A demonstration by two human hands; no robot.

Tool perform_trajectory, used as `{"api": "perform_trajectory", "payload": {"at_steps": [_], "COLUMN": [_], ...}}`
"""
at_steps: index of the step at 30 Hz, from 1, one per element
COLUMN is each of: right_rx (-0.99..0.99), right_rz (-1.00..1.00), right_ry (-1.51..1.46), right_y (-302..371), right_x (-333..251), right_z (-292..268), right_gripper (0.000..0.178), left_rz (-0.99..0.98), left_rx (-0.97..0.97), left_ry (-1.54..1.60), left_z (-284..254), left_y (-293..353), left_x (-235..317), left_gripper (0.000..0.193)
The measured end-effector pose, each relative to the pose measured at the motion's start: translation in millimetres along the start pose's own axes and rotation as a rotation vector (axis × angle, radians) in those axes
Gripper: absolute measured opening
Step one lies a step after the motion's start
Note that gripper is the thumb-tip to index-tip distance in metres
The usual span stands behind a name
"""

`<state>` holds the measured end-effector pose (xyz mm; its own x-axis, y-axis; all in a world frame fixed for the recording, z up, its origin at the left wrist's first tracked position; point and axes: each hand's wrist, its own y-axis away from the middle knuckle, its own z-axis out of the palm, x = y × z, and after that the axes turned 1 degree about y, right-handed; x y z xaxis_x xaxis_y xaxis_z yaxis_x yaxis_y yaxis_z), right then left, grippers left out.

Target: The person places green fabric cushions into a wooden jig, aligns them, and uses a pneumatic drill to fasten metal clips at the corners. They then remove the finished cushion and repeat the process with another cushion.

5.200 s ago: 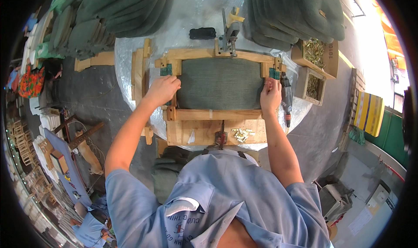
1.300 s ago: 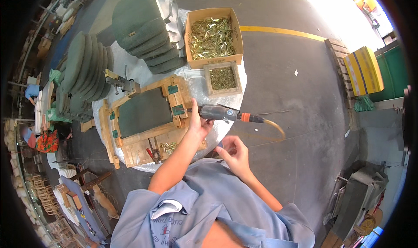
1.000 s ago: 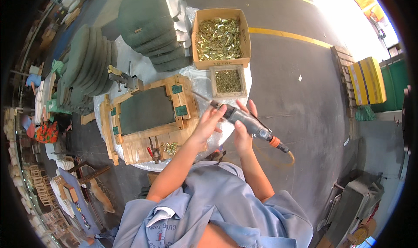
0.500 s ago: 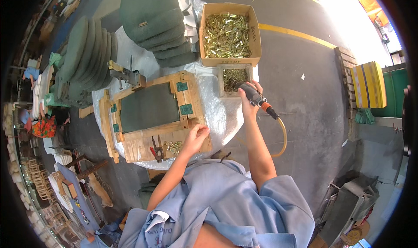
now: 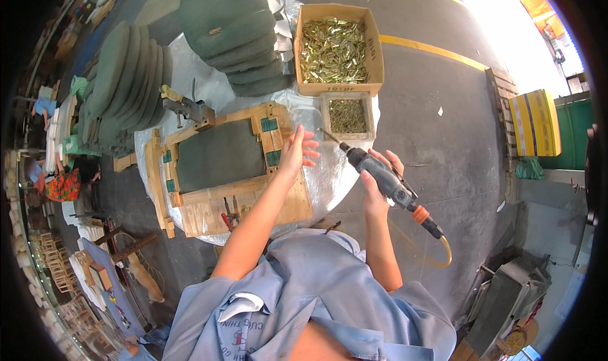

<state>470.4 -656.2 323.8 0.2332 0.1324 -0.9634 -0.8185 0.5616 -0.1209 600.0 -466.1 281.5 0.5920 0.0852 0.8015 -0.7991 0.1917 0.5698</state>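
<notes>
The right hand (image 5: 379,180) has its fingers (image 5: 394,164) wrapped around a pneumatic screwdriver (image 5: 386,180) — bit tip aimed up-left at the small box of screws (image 5: 348,115), hose trailing down-right. The left hand (image 5: 297,151) hovers with fingers (image 5: 310,152) spread and empty, just beside the wooden jig frame (image 5: 221,164) on the foil-covered surface (image 5: 329,177). Both forearms reach up from the lower edge.

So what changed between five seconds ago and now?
Both hands left the green pad in the wooden frame. The right hand picked up the driver and, after reaching toward the small screw box, now holds it up, tip toward the open left hand. Pad, frame and boxes stayed put.
</notes>
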Motion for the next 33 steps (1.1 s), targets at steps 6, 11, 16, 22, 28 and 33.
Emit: {"api": "perform_trajectory", "payload": {"at_steps": [6, 11, 16, 22, 28, 33], "right_rx": [-0.128, -0.223, -0.251, -0.338, -0.406, -0.391], "right_rz": [0.079, 0.022, -0.039, -0.045, -0.029, -0.020], "right_ry": [-0.048, -0.069, -0.067, -0.072, -0.039, -0.038], "right_y": [34.5, 56.8, 69.4, 74.4, 79.7, 83.8], "right_x": [-27.2, -46.7, -58.0, -59.9, -58.6, -55.3], "right_z": [4.7, 12.7, 5.7, 25.0, 39.6, 48.5], "right_gripper": [0.082, 0.078, 0.079, 0.078, 0.077, 0.076], "left_rz": [0.148, -0.027, -0.031, 0.013, 0.054, 0.045], "left_rx": [0.026, -0.471, -0.297, -0.349, -0.398, -0.307], "left_ry": [-0.125, 0.803, 0.918, 0.852, 0.817, 0.777], "left_z": [6.4, -120.4, -78.4, -79.2, -84.3, -85.2], "left_y": [-3.7, -28.6, 36.8, 73.7, 85.0, 88.8], "left_x": [-1.0, -59.3, -22.5, -13.9, -13.5, -12.3], "left_gripper": [0.053, 0.055, 0.073, 0.084, 0.083, 0.076]}}
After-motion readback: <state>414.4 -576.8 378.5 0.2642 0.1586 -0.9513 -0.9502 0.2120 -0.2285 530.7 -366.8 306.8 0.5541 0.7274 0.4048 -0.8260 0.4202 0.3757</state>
